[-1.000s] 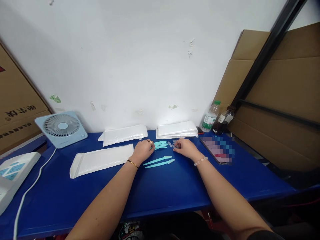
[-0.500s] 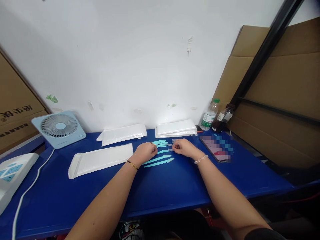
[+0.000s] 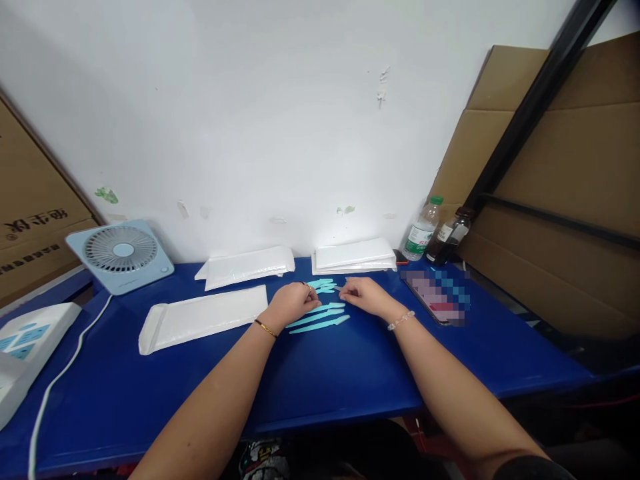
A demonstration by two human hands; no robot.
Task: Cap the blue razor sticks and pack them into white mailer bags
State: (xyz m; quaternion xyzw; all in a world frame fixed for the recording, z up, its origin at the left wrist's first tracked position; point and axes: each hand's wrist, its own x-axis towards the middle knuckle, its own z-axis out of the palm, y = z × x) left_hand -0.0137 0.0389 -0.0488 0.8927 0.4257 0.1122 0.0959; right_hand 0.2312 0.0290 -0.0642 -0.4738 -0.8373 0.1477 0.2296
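Several turquoise eyebrow razors lie side by side on the blue table, with more bunched behind my left hand. My left hand is closed, its fingertips pinching the handle end of one razor; the grip is partly hidden. To the right, my right hand is also closed, thumb and forefinger together at a small clear plastic cap. Another bit of clear plastic shows just behind its knuckles. A short gap separates the two hands.
White padded envelopes lie at left, with more envelopes along the wall. A blue fan and a white device with a cable stand far left. A phone and two bottles are at right.
My left hand has shifted slightly toward me and right, and one razor now lies nearer the front ones. Fewer clear caps show by my right hand. The view has shifted slightly.
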